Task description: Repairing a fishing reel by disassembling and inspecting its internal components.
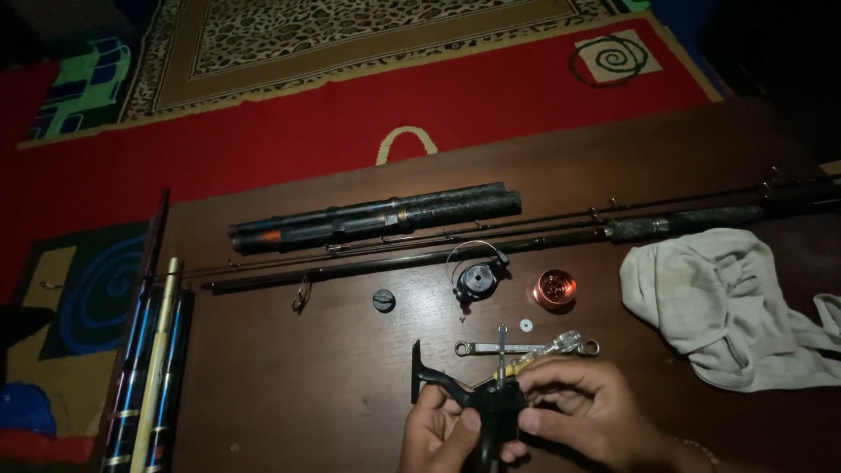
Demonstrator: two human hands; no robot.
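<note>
Left hand: the left hand grasps the black reel body from the left, thumb laid across its housing.
Right hand: the right hand grips the same reel body from the right, fingers curled over its top.
Reel body: at the near edge of the dark wooden table, its foot pointing up and left, a thin metal shaft rising from it.
Just behind the reel body: a flat wrench and a shiny metal tool lie across each other, partly hidden by the shaft and fingers.
Further behind: a small white gear, an orange spool open side up (what it holds cannot be made out), a black rotor with wire bail, and a black round cap.
Beyond those: long thin rod sections run across the table; a dark rod tube bundle lies behind them.
Right of the reel body: a crumpled pale cloth.
Left of the reel body: blue and cream rods along the table's left edge.
Under the table: a red patterned carpet.
</note>
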